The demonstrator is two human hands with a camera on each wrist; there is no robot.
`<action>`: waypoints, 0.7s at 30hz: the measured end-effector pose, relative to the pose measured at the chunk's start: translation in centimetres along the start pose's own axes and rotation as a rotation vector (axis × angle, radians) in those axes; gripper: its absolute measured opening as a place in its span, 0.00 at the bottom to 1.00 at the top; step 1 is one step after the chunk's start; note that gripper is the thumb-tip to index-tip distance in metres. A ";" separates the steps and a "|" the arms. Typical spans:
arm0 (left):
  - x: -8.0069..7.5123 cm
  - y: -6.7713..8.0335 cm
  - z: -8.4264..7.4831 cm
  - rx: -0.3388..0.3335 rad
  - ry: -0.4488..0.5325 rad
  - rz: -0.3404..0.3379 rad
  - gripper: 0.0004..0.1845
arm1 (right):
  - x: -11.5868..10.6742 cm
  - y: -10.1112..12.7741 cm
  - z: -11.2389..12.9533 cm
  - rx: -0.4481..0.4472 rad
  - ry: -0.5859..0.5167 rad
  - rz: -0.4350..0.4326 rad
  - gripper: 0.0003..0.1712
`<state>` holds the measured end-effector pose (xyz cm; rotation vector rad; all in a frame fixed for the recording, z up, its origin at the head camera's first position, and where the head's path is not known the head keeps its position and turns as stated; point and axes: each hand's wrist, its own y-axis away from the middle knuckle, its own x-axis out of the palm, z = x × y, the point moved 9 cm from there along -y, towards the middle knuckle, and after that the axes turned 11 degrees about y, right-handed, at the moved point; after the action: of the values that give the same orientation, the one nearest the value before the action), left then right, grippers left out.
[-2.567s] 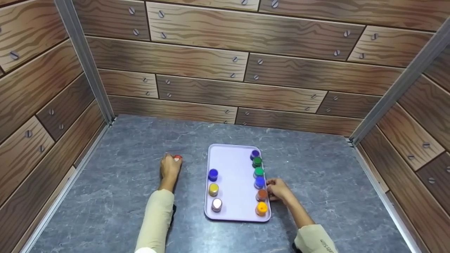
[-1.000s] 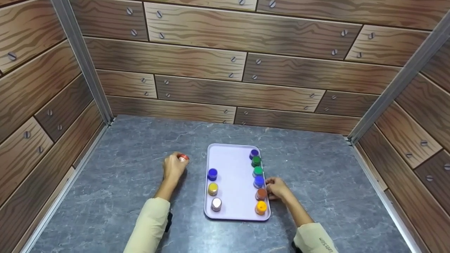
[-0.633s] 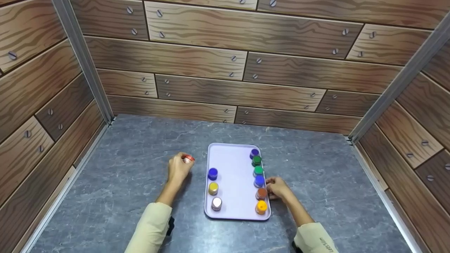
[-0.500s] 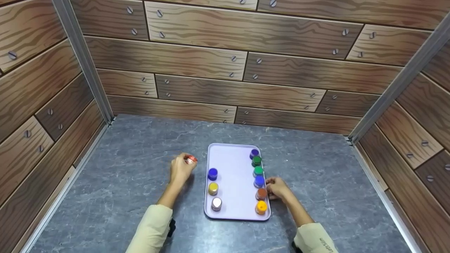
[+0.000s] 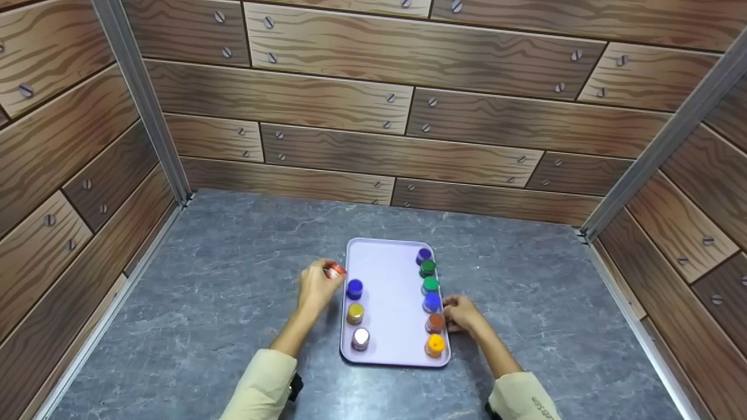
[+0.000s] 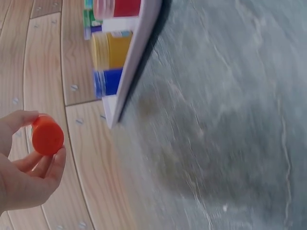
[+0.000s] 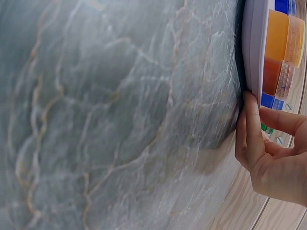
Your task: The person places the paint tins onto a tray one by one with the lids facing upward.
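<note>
My left hand (image 5: 315, 287) pinches a small paint jar (image 6: 48, 136) with an orange-red lid between thumb and fingertips. That jar is held up off the table, just outside the left rim of a lilac tray (image 5: 391, 291). On the tray's left side stand a blue jar (image 5: 354, 289), a yellow jar (image 5: 355, 314) and a jar with a pale, shiny lid (image 5: 360, 338). My right hand (image 5: 461, 313) holds the tray's right edge, its fingertips on the rim in the right wrist view, beside the blue and brown jars.
Along the tray's right side runs a row of several paint jars, from a purple jar (image 5: 423, 256) at the back to an orange jar (image 5: 435, 345) in front. The grey marbled table (image 5: 204, 303) is enclosed by wood-patterned walls (image 5: 327, 140) on three sides.
My left hand has carried the red-lidded jar from the table at left rightward to the tray's left rim. The right hand and the jars on the tray stay in place.
</note>
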<state>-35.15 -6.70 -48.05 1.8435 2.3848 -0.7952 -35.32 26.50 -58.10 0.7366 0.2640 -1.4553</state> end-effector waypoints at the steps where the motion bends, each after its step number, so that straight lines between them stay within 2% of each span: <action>1: 0.3 0.2 -0.2 0.000 0.006 0.010 0.15 | 0.0 0.0 0.0 0.004 0.003 -0.004 0.17; 11: 2.5 1.7 -1.7 0.037 -0.037 0.077 0.15 | 0.0 0.1 -0.2 0.019 0.013 -0.009 0.19; 16: 3.5 2.4 -2.3 0.063 0.005 0.090 0.14 | -0.1 0.0 -0.1 0.022 0.018 -0.013 0.19; 21: 4.4 2.8 -2.5 0.061 0.018 0.113 0.11 | 0.0 0.0 -0.1 0.022 0.016 -0.012 0.19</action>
<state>-33.18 -1.24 -48.35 1.9958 2.2674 -0.8528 -35.30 26.60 -58.18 0.7655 0.2654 -1.4659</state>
